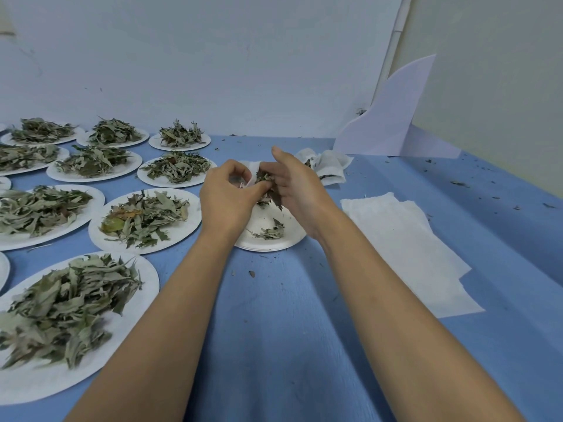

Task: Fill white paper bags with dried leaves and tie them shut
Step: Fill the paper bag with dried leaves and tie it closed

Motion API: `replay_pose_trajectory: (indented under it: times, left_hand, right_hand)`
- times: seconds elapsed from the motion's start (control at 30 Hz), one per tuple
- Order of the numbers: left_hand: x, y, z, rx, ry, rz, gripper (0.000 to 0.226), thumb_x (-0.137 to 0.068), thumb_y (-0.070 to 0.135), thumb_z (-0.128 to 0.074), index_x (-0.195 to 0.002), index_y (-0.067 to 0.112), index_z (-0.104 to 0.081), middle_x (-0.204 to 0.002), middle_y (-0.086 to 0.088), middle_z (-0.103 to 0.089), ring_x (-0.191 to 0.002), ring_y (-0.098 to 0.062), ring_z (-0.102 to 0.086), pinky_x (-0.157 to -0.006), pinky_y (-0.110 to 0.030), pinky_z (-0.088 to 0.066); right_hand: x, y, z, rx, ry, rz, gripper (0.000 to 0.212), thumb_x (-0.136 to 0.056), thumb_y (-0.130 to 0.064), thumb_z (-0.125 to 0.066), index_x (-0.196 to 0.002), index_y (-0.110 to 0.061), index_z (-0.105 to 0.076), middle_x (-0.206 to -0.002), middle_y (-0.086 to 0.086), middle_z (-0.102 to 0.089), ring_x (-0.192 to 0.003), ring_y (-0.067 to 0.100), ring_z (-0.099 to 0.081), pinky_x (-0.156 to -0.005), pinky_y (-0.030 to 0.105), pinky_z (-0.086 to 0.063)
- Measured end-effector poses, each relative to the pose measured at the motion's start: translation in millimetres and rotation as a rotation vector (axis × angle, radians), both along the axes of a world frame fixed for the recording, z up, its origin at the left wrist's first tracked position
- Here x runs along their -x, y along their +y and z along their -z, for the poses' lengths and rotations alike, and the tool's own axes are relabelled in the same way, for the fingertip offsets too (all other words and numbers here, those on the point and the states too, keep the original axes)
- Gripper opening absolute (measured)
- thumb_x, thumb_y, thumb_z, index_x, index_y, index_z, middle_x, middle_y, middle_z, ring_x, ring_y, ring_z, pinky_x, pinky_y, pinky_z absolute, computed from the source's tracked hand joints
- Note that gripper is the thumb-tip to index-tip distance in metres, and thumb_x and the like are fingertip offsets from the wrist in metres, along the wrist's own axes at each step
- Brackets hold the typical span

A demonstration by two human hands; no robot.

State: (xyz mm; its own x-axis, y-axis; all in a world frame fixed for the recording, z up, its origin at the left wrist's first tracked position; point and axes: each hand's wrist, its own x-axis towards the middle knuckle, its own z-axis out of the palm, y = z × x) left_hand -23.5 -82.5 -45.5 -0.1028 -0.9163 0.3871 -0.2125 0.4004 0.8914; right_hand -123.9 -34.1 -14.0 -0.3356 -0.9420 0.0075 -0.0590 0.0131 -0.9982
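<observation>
Head view: left hand [228, 196] pinches white paper bag [253, 170] open, between both hands. Right hand [297, 190] grips dried leaves [268, 185] at its mouth, above paper plate [268, 243]. Best: hold mouth wide, feed small clumps.

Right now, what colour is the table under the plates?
The table is blue, seen best in the head view.

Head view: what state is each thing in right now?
Bag: open, partly filled.
Left hand: pinches bag's mouth.
Right hand: holds dried leaves at mouth.
Plate beneath: nearly empty.
Filled bags: stuffed, ties unclear.
Spare bags: flat, empty.
Other plates: heaped with leaves.
</observation>
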Motion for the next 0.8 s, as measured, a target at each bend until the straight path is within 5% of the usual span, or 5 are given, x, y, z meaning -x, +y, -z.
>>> replay_pose_trajectory:
  times: [0.17,0.3,0.4,0.53,0.8]
  left_hand:
    - [2,3,1,0.021,0.009,-0.049,0.023,-0.074,0.016,-0.073,-0.072,0.019,-0.051,-0.074,0.008,-0.052,-0.069,-0.003,-0.047,-0.056,-0.008,-0.034]
    - [4,6,3,0.067,-0.020,-0.064,0.022,-0.075,0.012,-0.071,-0.072,0.017,-0.049,-0.074,0.006,-0.052,-0.066,-0.003,-0.044,-0.057,-0.007,-0.035]
    - [2,6,6,0.087,-0.065,-0.061,0.018,-0.077,0.011,-0.070,-0.077,0.012,-0.052,-0.077,0.004,-0.053,-0.070,-0.008,-0.046,-0.060,-0.006,-0.035]
    - [-3,2,6,-0.014,0.009,-0.034,0.018,-0.074,0.012,-0.070,-0.072,0.016,-0.052,-0.074,0.005,-0.060,-0.061,-0.005,-0.049,-0.052,-0.008,-0.036]
    - [-5,2,3,-0.125,0.167,0.121,0.028,-0.070,0.013,-0.078,-0.067,0.022,-0.052,-0.061,0.011,-0.066,-0.056,-0.002,-0.060,-0.053,-0.013,-0.045]
  right_hand:
    - [-6,2,0,-0.018,0.106,0.012,0.039,-0.097,-0.041,-0.042,-0.099,-0.011,-0.066,-0.106,0.004,-0.068,-0.102,0.020,-0.062,-0.098,0.037,-0.043]
    - [-5,-1,0,-0.031,0.195,0.067,0.053,-0.097,-0.041,-0.042,-0.122,0.004,-0.053,-0.115,0.023,-0.061,-0.108,0.034,-0.058,-0.100,0.049,-0.042]
    - [2,0,-1,-0.023,0.043,0.071,0.032,-0.097,-0.038,-0.045,-0.117,-0.013,-0.042,-0.102,0.009,-0.067,-0.088,0.018,-0.065,-0.082,0.030,-0.051]
    - [9,2,1,0.014,-0.011,0.091,0.010,-0.097,-0.020,-0.048,-0.099,-0.019,-0.038,-0.099,0.003,-0.059,-0.069,0.016,-0.068,-0.080,0.033,-0.047]
    - [12,1,16,0.120,0.552,0.217,0.015,-0.086,-0.012,-0.066,-0.099,-0.011,-0.072,-0.090,0.000,-0.070,-0.088,0.015,-0.066,-0.087,0.032,-0.050]
